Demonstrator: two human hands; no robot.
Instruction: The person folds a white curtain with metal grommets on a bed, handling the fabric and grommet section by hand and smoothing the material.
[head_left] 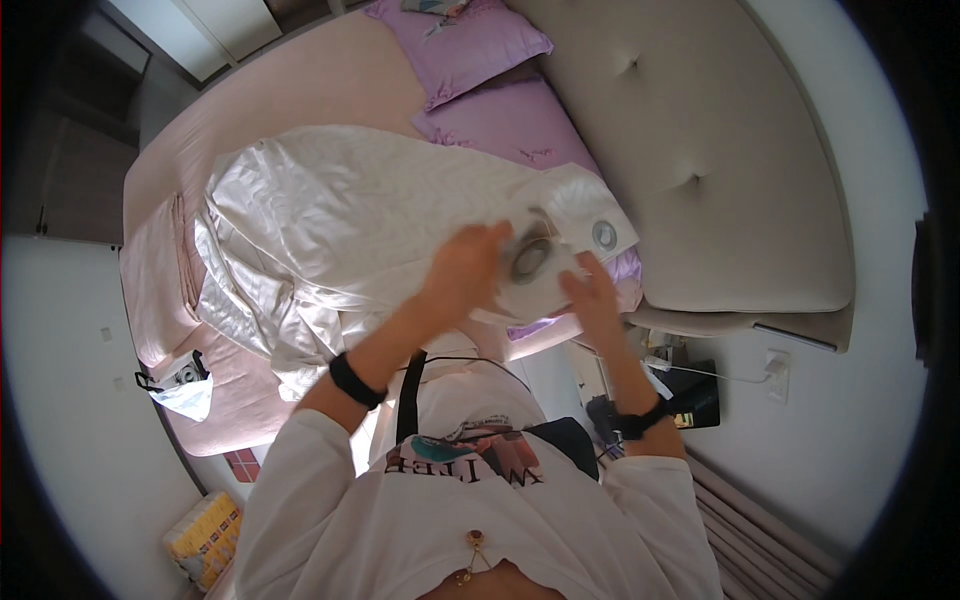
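Note:
A white curtain (370,215) with a faint wavy pattern is spread over the bed, bunched into folds at its left side. Grey ring eyelets run along its right end; one eyelet (604,236) lies flat near the corner. Another, smeared by motion, is between my two hands. My left hand (465,268) is closed on the cloth to the left of that eyelet. On the other side, my right hand (593,298) pinches the curtain's edge with thumb and fingers, slightly blurred. Black bands circle both wrists.
Pink sheeting covers the bed (330,75). Purple pillows (480,50) lie against the beige padded headboard (700,130). A white bag (187,388) sits at the bed's left corner. To the right, a charger cable (720,376) runs from the wall socket past a black box (697,395).

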